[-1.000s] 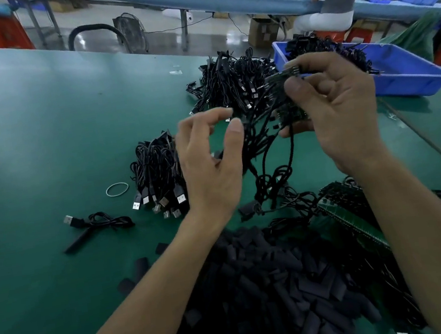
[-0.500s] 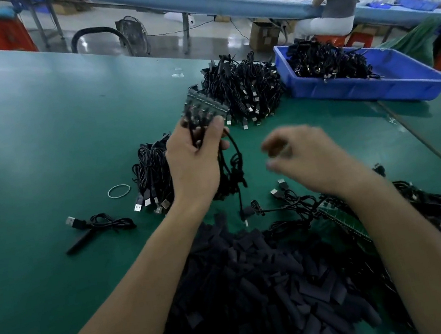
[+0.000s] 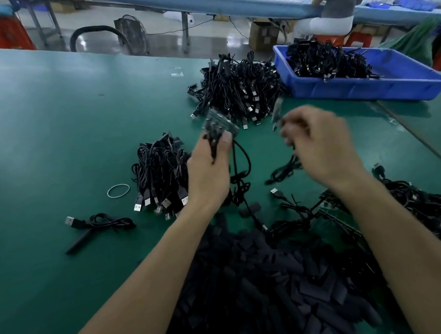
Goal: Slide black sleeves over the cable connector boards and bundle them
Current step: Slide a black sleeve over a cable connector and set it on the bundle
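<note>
Above the table (image 3: 38, 130), left hand (image 3: 209, 174) grips boards (image 3: 219, 123); right hand (image 3: 321, 147) (blurred) pinches one board (image 3: 276, 110).

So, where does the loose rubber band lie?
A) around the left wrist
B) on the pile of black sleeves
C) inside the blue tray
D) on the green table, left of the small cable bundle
D: the rubber band lies flat on the table, left of the cable bundle.
</note>
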Tool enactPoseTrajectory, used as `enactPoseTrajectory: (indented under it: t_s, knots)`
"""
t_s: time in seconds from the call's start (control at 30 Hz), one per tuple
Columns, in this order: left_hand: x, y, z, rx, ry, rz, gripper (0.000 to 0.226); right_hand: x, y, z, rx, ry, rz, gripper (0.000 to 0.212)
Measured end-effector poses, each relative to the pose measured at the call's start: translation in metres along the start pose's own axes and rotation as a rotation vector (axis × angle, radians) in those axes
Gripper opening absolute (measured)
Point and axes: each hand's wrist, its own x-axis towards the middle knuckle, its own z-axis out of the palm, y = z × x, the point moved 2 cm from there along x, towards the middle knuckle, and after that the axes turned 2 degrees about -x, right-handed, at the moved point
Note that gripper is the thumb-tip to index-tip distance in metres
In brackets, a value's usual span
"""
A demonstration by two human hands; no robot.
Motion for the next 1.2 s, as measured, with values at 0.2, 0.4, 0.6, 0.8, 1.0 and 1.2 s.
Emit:
enactPoseTrajectory:
  t_s: [0.2, 0.4, 0.6, 0.8, 1.0, 1.2]
  knots:
    - [0.004, 0.001, 0.016, 0.311, -0.254, -0.004, 0.036, -0.001, -0.023, -0.027, 0.528, 0.121, 0.051, 0.010]
    - [0.006, 0.007, 0.016, 0.433, -0.324, -0.171, 0.082, -0.014, -0.022, -0.020, 0.522, 0.039, 0.115, 0.013]
    - [-0.018, 0.033, -0.006, 0.152, -0.099, 0.096, 0.064, -0.028, -0.028, -0.001, 0.646, -0.385, 0.118, 0.008]
    - [-0.032, 0.046, -0.017, -0.192, -0.129, 0.086, 0.022, -0.035, -0.042, 0.025, 0.729, -0.313, -0.069, 0.020]
    - [-0.026, 0.036, -0.036, -0.117, -0.036, 0.121, 0.028, -0.038, -0.034, 0.029, 0.457, -0.263, -0.113, 0.014]
    - [-0.026, 0.027, -0.049, -0.063, -0.094, 0.064, 0.039, -0.051, -0.012, 0.042, -0.220, -0.732, -0.094, 0.028]
